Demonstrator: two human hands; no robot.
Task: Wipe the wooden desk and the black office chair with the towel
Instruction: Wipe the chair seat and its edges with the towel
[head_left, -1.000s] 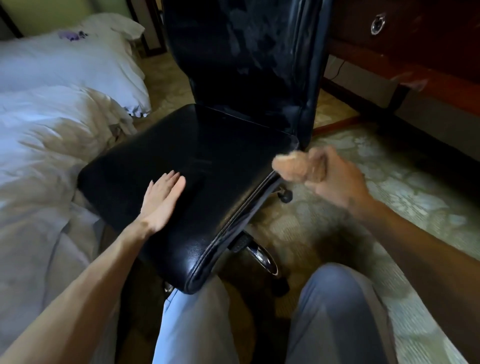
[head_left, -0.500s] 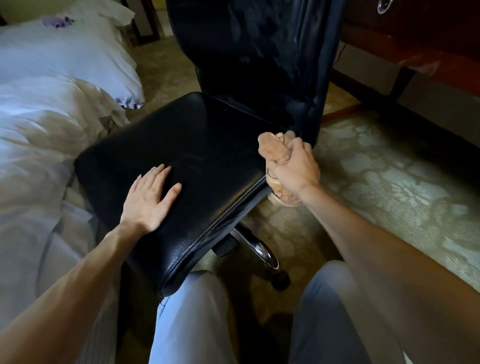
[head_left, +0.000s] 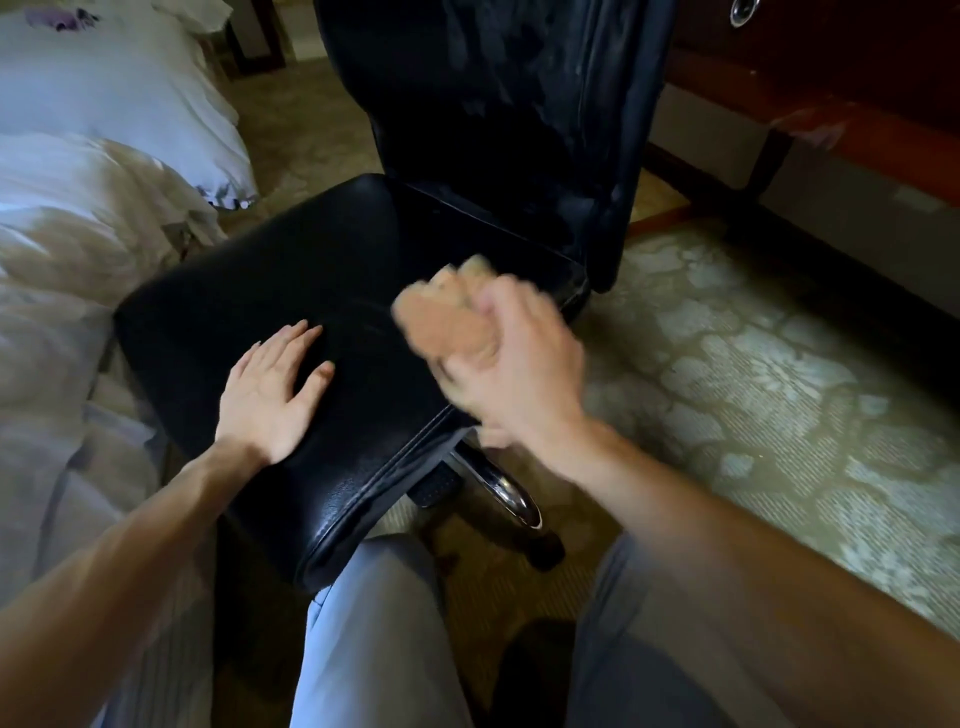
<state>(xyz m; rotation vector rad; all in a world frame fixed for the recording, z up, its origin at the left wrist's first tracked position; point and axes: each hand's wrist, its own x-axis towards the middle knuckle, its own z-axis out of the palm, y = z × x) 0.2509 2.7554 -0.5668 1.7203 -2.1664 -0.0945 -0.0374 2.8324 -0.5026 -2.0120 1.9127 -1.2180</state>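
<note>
The black office chair (head_left: 363, 270) stands in front of me, its leather seat tilted toward my knees and its backrest rising at the top centre. My left hand (head_left: 272, 387) lies flat on the seat's near left part, fingers straight. My right hand (head_left: 514, 374) grips a bunched tan towel (head_left: 441, 322) over the seat's right side; both are blurred by motion. The wooden desk (head_left: 831, 104) runs along the upper right, with only its dark front and reddish lower edge in view.
A bed with white bedding (head_left: 93, 218) fills the left side, close against the chair. Patterned carpet (head_left: 779, 374) spreads to the right. The chair's chrome base (head_left: 511, 493) and a caster show under the seat. My knees in grey trousers (head_left: 374, 623) are at the bottom.
My right hand has carried the towel from the seat's right rear edge leftward onto the seat top. My left hand has stayed flat on the seat.
</note>
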